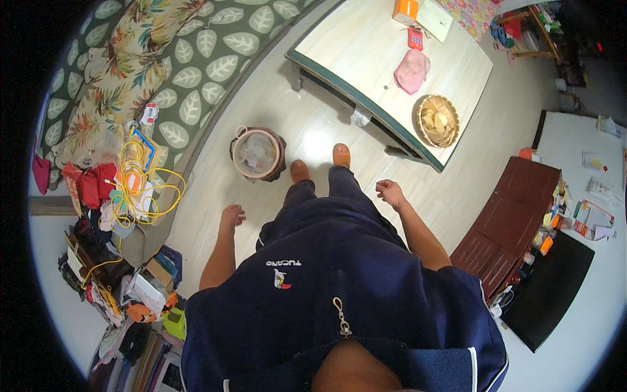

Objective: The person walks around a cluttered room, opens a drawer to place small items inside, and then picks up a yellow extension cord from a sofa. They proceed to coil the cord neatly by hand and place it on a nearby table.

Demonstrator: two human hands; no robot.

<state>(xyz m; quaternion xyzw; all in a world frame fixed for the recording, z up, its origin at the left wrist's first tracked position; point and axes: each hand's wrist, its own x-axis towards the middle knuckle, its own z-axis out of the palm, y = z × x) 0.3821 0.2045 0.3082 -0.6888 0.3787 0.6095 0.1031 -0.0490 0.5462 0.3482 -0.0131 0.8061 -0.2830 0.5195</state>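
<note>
Basket (pixel 257 153) near empty left hand (pixel 232 216)

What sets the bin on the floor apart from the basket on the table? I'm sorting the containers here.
The bin stands on the floor near the left hand; the woven basket sits on the low table, beyond the right hand. The bin is deep with a pale liner; the basket is shallow and tan, holding pale pieces. Both are round and open-topped, and neither hand touches either.
</note>
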